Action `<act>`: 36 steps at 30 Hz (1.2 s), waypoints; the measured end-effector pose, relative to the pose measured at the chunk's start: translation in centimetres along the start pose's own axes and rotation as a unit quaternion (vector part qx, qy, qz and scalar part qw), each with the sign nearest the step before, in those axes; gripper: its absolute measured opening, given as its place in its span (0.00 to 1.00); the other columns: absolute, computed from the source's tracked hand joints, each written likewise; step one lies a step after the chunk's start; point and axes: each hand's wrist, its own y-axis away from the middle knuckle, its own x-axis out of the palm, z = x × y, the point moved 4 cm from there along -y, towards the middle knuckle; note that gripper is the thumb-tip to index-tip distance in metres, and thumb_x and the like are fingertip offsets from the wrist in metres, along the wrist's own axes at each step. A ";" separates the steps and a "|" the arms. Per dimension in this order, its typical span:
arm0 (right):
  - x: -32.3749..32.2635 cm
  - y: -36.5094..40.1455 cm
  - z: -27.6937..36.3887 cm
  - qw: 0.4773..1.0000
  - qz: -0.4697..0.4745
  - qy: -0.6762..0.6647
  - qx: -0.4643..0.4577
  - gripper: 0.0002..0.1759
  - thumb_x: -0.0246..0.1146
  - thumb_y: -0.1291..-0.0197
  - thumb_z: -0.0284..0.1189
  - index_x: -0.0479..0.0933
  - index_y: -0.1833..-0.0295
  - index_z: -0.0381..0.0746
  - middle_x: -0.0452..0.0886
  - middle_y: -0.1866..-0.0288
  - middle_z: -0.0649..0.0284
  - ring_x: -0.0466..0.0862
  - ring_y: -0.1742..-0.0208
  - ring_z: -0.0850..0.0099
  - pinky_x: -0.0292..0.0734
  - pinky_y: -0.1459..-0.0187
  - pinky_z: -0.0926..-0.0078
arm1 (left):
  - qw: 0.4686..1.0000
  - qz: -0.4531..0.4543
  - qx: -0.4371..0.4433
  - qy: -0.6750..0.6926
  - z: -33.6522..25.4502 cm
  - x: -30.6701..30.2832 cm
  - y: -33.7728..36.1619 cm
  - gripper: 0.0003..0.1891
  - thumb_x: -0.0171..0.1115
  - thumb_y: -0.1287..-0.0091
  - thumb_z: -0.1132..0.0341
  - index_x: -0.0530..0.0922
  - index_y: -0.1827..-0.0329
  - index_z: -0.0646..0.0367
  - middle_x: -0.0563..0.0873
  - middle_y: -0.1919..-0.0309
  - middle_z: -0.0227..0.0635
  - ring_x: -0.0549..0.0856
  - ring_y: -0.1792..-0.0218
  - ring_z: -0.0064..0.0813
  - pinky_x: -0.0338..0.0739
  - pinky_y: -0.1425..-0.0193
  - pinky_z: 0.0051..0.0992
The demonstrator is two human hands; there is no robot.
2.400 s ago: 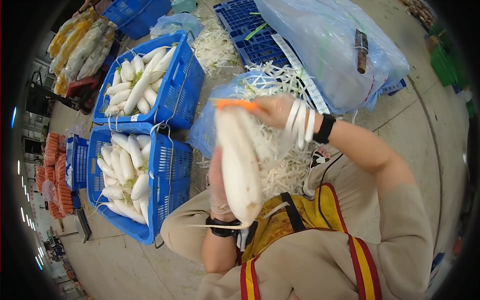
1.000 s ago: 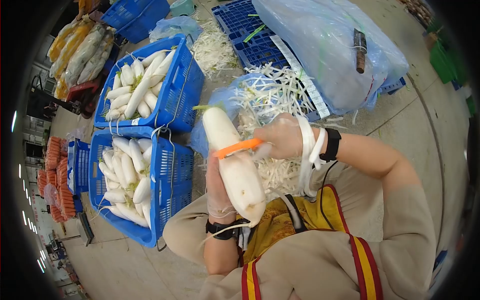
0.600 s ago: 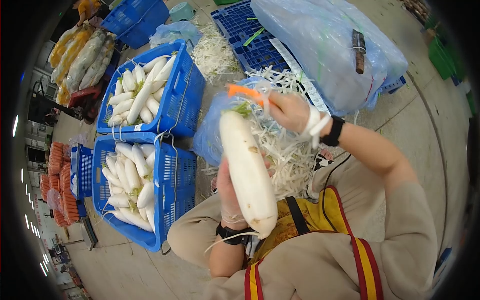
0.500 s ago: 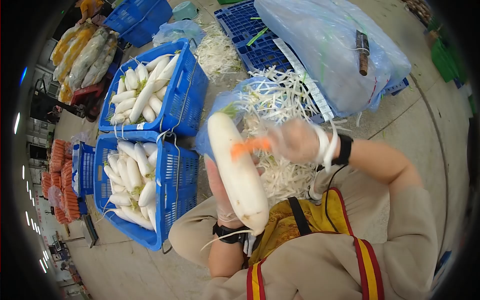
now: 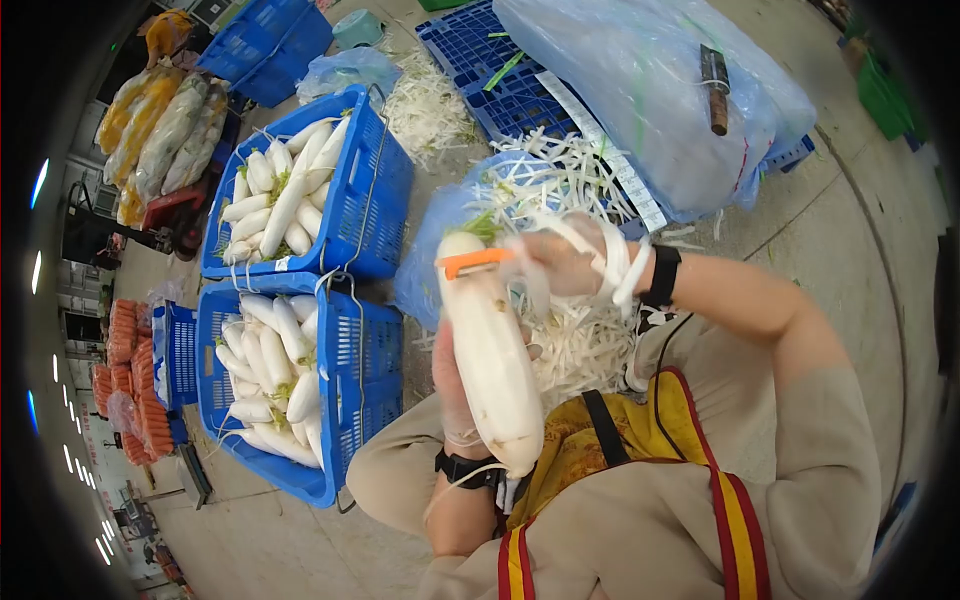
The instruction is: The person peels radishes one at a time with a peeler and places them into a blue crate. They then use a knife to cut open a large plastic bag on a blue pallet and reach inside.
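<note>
A large white daikon radish (image 5: 495, 370) lies slantwise across my lap, its green leaf stub at the far end and a thin root trailing at the near end. My left hand (image 5: 452, 390) is closed around it from below and the left side, with most fingers hidden behind it. In my gloved right hand (image 5: 560, 258), somewhat blurred, is an orange peeler (image 5: 472, 262), its head against the radish near the leafy end. Strips of peel hang over the right hand and wrist. Below and beyond the hands lie heaped white peelings (image 5: 580, 350), partly on a blue plastic bag (image 5: 425, 270).
Two blue crates, a far one (image 5: 375, 200) and a near one (image 5: 370, 350), hold daikon radishes at my left. A knife (image 5: 716, 90) rests on a plastic-wrapped bundle (image 5: 620, 90) over a blue pallet (image 5: 465, 60). Bagged carrots (image 5: 150, 400) are stacked farther left.
My right hand and the peeler have moved up along the radish, from its upper middle to near the leafy end. The left hand still holds the radish.
</note>
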 end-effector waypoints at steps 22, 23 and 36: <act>-1.2 -1.0 -2.6 0.993 0.038 0.062 0.091 0.14 0.51 0.33 0.35 0.74 0.65 0.37 0.75 0.83 0.55 0.76 0.84 0.62 0.73 0.77 0.69 | 0.992 -0.004 0.017 -0.127 0.3 0.5 0.2 0.22 0.42 0.29 0.53 0.71 0.45 0.61 0.83 0.61 0.39 0.84 0.65 0.30 0.82 0.62 0.31; -1.6 -0.5 -2.6 0.993 0.024 0.039 0.111 0.13 0.51 0.33 0.34 0.75 0.66 0.37 0.75 0.83 0.55 0.76 0.84 0.62 0.72 0.77 0.68 | 0.992 -0.045 -0.018 -0.119 0.6 0.8 0.3 0.21 0.42 0.29 0.54 0.71 0.45 0.61 0.83 0.60 0.38 0.84 0.64 0.31 0.82 0.60 0.31; -3.8 -0.6 -2.1 0.997 -0.032 0.002 0.071 0.08 0.55 0.39 0.30 0.78 0.60 0.41 0.78 0.78 0.59 0.79 0.80 0.64 0.73 0.76 0.70 | 0.991 -0.063 -0.079 -0.086 1.9 0.6 0.8 0.23 0.46 0.31 0.54 0.66 0.38 0.59 0.80 0.53 0.40 0.82 0.56 0.32 0.79 0.52 0.30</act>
